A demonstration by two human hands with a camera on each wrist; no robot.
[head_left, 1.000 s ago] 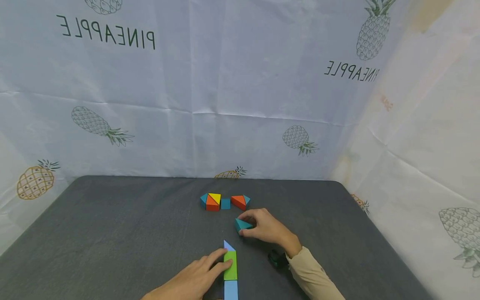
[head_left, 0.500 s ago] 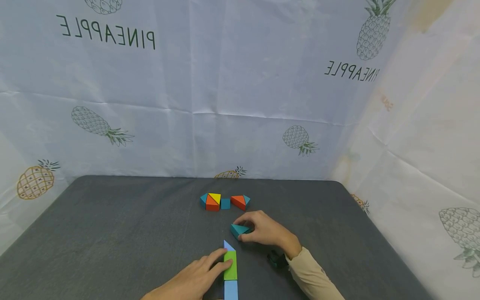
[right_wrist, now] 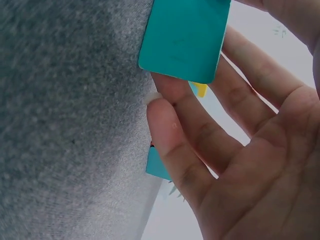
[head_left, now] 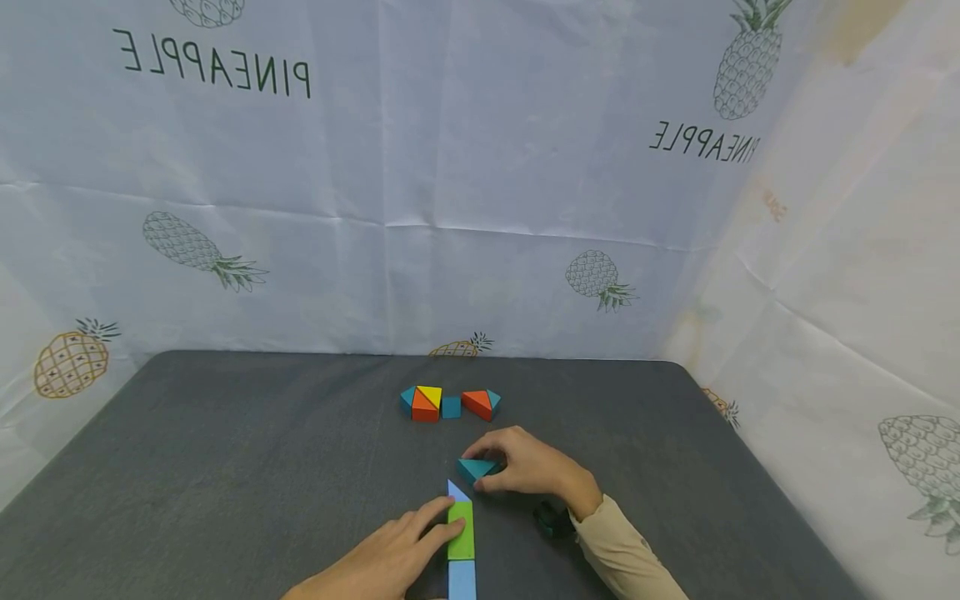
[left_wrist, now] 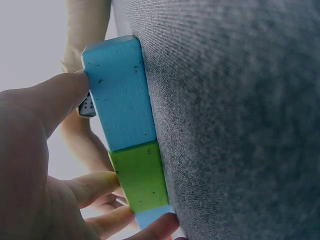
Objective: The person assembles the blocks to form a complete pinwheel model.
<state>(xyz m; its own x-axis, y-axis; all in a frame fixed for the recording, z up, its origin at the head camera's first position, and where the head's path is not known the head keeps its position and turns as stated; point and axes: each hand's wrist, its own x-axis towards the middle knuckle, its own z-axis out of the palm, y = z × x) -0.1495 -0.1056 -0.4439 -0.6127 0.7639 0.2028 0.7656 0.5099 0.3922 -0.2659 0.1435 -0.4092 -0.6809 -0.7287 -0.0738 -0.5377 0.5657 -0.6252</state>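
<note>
In the head view my left hand [head_left: 390, 548] lies along a row of blocks at the front. This row has a light blue triangular block [head_left: 457, 492] at its far tip, a green block [head_left: 461, 537] and a blue block [head_left: 462, 579]. In the left wrist view, the thumb touches the blue block [left_wrist: 120, 95] while spread fingers rest at the green block [left_wrist: 140, 175] and beyond. My right hand [head_left: 534, 465] pinches a teal triangular block [head_left: 476, 470] between thumb and fingers, just beyond the row's tip. Its flat teal face [right_wrist: 184, 42] fills the top of the right wrist view.
Farther back on the dark grey table [head_left: 262, 467] stand a yellow triangular block [head_left: 431, 395], orange triangular blocks [head_left: 424, 407] and a small blue block [head_left: 451, 407]. A pineapple-print cloth [head_left: 480, 167] hangs behind the table. A black device [head_left: 552, 518] sits under the right wrist.
My right hand has brought the teal triangular block toward me and slightly left, turning it so its point faces the row. The left hand and the row have stayed still.
</note>
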